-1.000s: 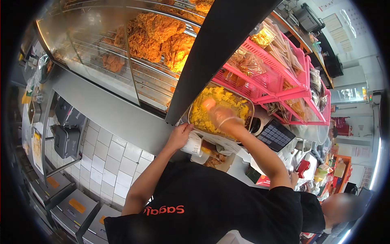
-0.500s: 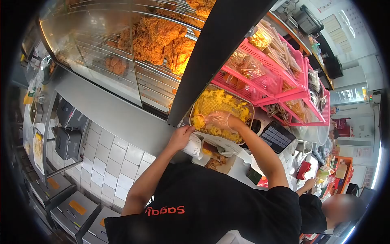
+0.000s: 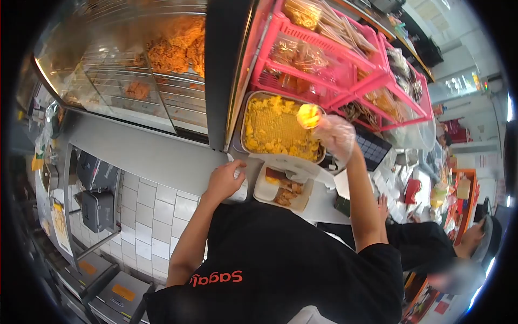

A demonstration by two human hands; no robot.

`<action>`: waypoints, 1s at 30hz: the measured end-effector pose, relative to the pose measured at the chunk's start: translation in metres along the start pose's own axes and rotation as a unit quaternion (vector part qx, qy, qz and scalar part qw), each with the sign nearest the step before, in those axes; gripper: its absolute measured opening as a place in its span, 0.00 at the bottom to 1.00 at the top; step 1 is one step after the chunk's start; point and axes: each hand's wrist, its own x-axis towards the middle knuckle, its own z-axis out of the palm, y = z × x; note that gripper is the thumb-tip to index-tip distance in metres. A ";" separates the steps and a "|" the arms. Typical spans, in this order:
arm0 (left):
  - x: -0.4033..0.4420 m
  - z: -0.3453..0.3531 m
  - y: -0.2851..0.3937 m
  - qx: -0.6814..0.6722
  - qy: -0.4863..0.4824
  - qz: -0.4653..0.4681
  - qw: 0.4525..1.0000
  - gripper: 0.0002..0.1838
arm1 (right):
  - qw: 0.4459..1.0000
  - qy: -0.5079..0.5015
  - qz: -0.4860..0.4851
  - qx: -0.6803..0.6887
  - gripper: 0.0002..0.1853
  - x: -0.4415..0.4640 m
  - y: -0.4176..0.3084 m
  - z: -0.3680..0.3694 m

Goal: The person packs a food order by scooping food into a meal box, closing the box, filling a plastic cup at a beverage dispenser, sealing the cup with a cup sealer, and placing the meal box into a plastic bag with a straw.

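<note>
My right hand [image 3: 335, 137], in a clear plastic glove, is closed around a small round scoop heaped with yellow food [image 3: 309, 116]. It is raised over the right edge of a metal tray [image 3: 244, 120] with yellow crumbly food around a bare, textured middle. My left hand [image 3: 226, 178] is closed on a white printed container [image 3: 240, 190] at the counter edge, mostly hidden by the hand. Between my hands, an open takeaway box [image 3: 264, 190] holds browned pieces of food and a small yellow portion.
A glass case [image 3: 124, 113] with fried chicken [image 3: 172, 51] stands at upper left, beside a black post [image 3: 221, 70]. Pink baskets [image 3: 324, 75] of packets rise behind the tray. A keypad [image 3: 372, 148] is to the right. A co-worker in black [image 3: 421, 243] is at lower right.
My right hand has lifted the scoop of yellow food from the tray and moved right. The view has shifted, and the takeaway box shows more fully. The co-worker has moved nearer.
</note>
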 end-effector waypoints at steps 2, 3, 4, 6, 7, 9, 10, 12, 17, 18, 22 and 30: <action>-0.011 -0.005 0.010 0.176 -0.087 0.013 0.981 0.25 | 0.991 -0.046 0.097 0.082 0.07 -0.015 -0.026 -0.042; -0.014 -0.004 0.017 0.180 -0.093 0.016 0.979 0.25 | 0.971 -0.022 0.203 0.124 0.08 -0.022 -0.051 -0.057; -0.015 0.000 0.026 0.221 -0.126 0.012 0.967 0.30 | 0.982 0.013 0.158 0.102 0.08 -0.034 -0.061 -0.062; -0.013 0.012 0.040 0.266 -0.161 0.012 0.950 0.34 | 0.928 0.089 0.284 0.223 0.09 -0.063 -0.083 -0.071; -0.007 0.022 0.043 0.268 -0.172 -0.005 0.948 0.38 | 0.895 0.082 0.347 0.268 0.07 -0.071 -0.097 -0.073; -0.001 0.038 0.038 0.274 -0.191 -0.016 0.943 0.42 | 0.807 0.083 0.470 0.348 0.04 -0.087 -0.126 -0.078; 0.002 0.046 0.033 0.294 -0.190 0.003 0.937 0.43 | 0.750 0.067 0.515 0.410 0.05 -0.088 -0.140 -0.078; 0.007 0.053 0.031 0.317 -0.195 0.029 0.928 0.43 | 0.728 0.096 0.548 0.401 0.08 -0.103 -0.155 -0.058; 0.009 0.065 0.029 0.293 -0.198 0.026 0.935 0.38 | 0.692 0.027 0.587 0.420 0.12 -0.147 -0.157 -0.025; 0.009 0.066 0.030 0.298 -0.203 0.029 0.932 0.38 | 0.688 0.034 0.589 0.422 0.12 -0.150 -0.159 -0.019; 0.012 0.075 0.038 0.302 -0.175 0.027 0.937 0.28 | 0.738 -0.017 0.592 0.324 0.17 -0.170 -0.156 0.008; 0.018 0.072 0.030 0.223 -0.188 -0.036 0.956 0.29 | 0.934 -0.050 0.315 -0.162 0.05 -0.200 -0.152 0.089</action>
